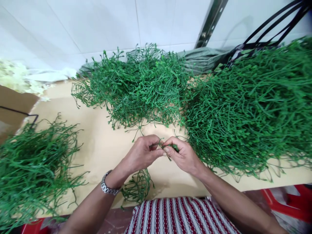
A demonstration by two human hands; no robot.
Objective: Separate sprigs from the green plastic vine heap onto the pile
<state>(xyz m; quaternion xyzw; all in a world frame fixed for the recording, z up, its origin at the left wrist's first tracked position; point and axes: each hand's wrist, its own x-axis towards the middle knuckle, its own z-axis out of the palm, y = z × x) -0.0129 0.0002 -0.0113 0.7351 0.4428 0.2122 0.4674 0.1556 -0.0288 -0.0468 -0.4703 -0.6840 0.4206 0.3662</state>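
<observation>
My left hand (146, 151) and my right hand (181, 154) meet over the table, fingertips pinched close together. Between them is a small green artificial plant stem (173, 148); its short cut-looking ends poke out below the right thumb. Both hands grip it, though the fingers hide much of it. Beneath my left wrist, a small loose clump of green stems (137, 187) lies near the table's front edge. Just beyond my hands spreads a pile of green artificial stems (146, 84), with a few strands reaching toward my fingers.
A larger heap of green stems (253, 113) covers the table's right side; another heap (36, 169) lies at the left. Pale yellow flowers (14, 78) and a brown cardboard box (16, 109) are at the far left. Red stools (290, 201) show below the table (95, 130).
</observation>
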